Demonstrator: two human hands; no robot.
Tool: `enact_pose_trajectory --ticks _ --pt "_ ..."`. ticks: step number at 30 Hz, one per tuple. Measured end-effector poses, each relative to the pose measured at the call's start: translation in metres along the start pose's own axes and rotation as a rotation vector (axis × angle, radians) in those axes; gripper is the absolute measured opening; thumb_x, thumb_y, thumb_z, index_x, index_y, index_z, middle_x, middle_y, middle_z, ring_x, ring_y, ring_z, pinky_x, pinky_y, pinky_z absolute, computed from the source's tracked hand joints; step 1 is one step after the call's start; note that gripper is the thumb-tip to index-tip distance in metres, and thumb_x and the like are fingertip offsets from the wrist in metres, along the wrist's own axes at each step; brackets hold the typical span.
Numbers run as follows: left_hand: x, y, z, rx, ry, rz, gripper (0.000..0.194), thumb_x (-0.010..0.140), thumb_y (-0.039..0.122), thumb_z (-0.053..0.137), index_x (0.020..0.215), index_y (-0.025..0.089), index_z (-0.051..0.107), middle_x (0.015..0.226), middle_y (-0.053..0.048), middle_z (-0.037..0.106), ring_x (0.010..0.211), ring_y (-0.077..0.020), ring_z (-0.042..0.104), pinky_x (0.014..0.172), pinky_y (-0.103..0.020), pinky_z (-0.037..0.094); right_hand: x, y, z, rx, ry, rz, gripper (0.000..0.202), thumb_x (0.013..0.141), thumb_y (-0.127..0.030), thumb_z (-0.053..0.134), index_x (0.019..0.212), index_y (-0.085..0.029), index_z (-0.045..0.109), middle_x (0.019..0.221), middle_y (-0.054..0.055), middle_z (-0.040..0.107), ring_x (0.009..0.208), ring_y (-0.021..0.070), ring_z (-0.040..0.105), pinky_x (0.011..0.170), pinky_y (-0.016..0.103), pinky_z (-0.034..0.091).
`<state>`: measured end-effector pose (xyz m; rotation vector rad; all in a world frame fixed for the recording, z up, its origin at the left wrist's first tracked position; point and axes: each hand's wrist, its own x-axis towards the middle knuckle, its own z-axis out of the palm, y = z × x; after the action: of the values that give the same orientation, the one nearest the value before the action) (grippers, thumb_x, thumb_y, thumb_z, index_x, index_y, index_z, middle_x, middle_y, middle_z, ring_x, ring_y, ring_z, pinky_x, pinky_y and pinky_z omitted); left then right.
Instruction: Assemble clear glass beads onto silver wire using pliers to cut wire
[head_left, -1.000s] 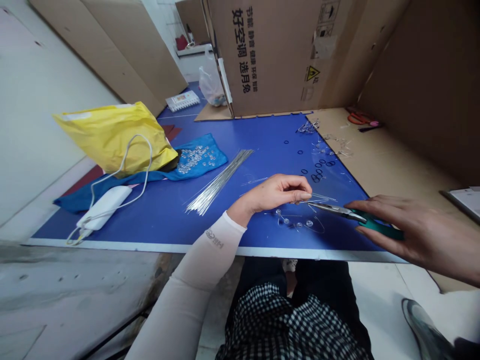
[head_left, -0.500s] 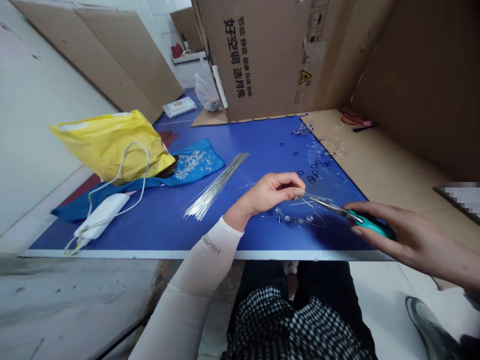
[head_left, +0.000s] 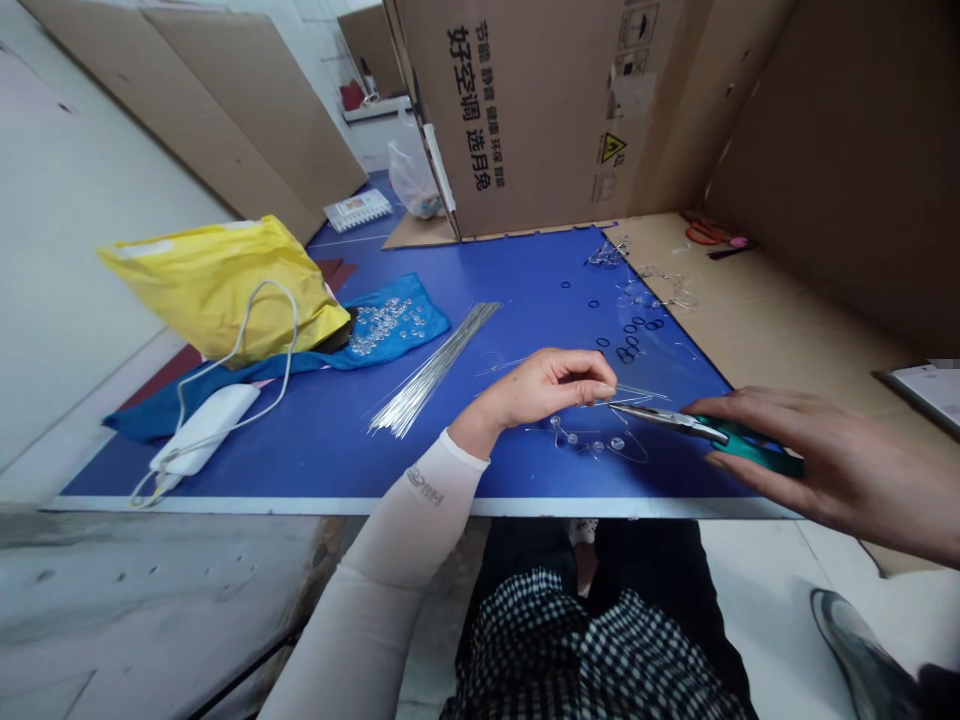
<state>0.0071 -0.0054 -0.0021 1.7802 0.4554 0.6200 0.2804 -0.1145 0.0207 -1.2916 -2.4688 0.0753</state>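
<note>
Both my hands are to the right of the wire bundle (head_left: 435, 370), which lies slantwise on the blue tabletop (head_left: 337, 455). My left hand (head_left: 553, 387), the nearer one to it, pinches thin wire (head_left: 643, 391) between thumb and fingertips; how many strands, I can't tell. My right hand (head_left: 840, 462), farther right of the bundle, is wrapped round the green handles of the pliers (head_left: 671, 418), their nose up close to my left fingertips. Whether the jaws bite on the wire is too small to see. Right of the bundle, clear beads (head_left: 598, 446) sit spaced along a wire and black rings (head_left: 631, 343) lie scattered; left of it, more beads rest on a blue cloth (head_left: 431, 305).
</note>
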Motion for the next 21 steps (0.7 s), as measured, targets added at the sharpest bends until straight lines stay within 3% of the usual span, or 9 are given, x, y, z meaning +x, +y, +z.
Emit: enact_pose_trajectory --ticks 11,21 --pt "0.000 -0.001 0.001 -0.008 -0.002 -0.011 0.020 0.086 0.034 0.069 0.080 0.016 0.066 0.075 0.001 0.060 0.071 -0.0096 0.053 0.072 -0.025 0.044 -0.002 -0.003 0.006 0.012 0.027 -0.049 0.042 0.099 -0.045 0.047 0.116 -0.014 0.070 0.101 0.014 0.079 0.082 0.0275 0.077 0.067 0.040 0.065" --pt "0.001 -0.007 0.004 -0.024 0.131 0.082 0.020 0.087 0.036 0.070 0.080 0.017 0.067 0.078 0.000 0.062 0.072 -0.0102 0.052 0.071 -0.027 0.044 -0.012 -0.006 0.032 0.314 -0.004 0.225 0.045 0.094 -0.052 0.054 0.120 -0.019 0.068 0.111 0.012 0.078 0.089 0.0261 0.076 0.074 0.035 0.063"
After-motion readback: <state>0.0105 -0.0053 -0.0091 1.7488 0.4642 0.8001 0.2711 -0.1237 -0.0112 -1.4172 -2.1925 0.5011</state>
